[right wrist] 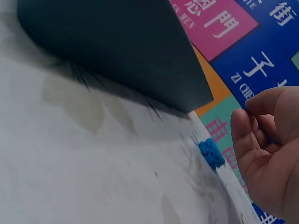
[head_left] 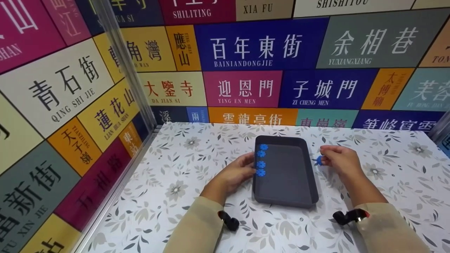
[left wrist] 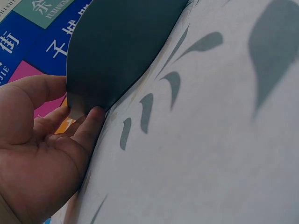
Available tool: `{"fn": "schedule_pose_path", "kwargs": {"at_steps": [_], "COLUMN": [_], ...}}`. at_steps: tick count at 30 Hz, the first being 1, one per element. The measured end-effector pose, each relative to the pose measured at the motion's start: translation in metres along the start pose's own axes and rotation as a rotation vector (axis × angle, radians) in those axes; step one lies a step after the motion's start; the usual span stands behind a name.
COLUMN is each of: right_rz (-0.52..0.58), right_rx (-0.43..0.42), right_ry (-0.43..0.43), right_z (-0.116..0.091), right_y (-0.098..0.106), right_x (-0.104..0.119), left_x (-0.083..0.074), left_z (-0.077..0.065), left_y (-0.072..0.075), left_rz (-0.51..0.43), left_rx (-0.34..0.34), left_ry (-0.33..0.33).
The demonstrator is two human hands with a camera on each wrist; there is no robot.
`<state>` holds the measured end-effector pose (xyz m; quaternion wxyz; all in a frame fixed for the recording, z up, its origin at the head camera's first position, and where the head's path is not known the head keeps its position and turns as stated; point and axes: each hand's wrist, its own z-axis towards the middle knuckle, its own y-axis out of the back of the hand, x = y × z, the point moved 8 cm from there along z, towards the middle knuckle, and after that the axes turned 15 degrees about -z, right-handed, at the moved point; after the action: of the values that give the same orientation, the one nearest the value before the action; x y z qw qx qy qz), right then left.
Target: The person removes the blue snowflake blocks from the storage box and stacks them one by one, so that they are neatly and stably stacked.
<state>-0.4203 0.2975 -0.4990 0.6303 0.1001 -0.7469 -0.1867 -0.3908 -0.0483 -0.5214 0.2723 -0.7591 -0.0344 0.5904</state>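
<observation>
My left hand [head_left: 235, 173] holds the left side of a dark grey rectangular tray [head_left: 286, 202]. In the left wrist view its fingers [left wrist: 91, 126] lie low against the tray's outer wall, and the thumb reaches the rim. Several small blue flower-shaped pieces [head_left: 261, 164] sit in a column along the tray's left inner side. To the right of the tray, my right hand [head_left: 340, 160] is beside a blue piece or small stack [right wrist: 211, 154] on the table. Thumb and index fingertip come together; I cannot tell whether they pinch a piece.
The table [head_left: 172, 211] has a white cover printed with grey leaves and flowers. Behind it and on the left stand walls [head_left: 242, 89] of coloured panels with Chinese characters. Black wrist cameras [head_left: 230, 222] project from both sleeves near the tray's front.
</observation>
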Motion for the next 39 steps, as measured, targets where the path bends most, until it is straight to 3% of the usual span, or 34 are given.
{"fn": "schedule_pose_path", "kwargs": {"at_steps": [7,19,26,32,39], "right_rz": [0.012,-0.015,-0.031,0.038,0.092], "right_rx": [0.024,0.138,0.155,0.188,0.221], "right_ry": [0.083,0.209,0.225,0.237,0.199], "right_z": [-0.012,-0.038,-0.047,-0.040,-0.012], "right_y": [-0.020,-0.066,-0.077,-0.091,-0.108], "right_x": [0.026,0.063,0.082,0.104,0.118], "left_x": [-0.002,-0.004,-0.002,-0.003,-0.002], "left_z": [-0.001,-0.002,0.000,0.000,-0.001], "left_y": [0.002,0.005,0.001,0.000,-0.001], "left_rz": [-0.005,0.003,0.003,0.004,0.015], "left_rx": [-0.007,-0.007,0.022,0.018,0.003], "left_ry": [0.000,-0.010,-0.015,-0.009,0.001]}}
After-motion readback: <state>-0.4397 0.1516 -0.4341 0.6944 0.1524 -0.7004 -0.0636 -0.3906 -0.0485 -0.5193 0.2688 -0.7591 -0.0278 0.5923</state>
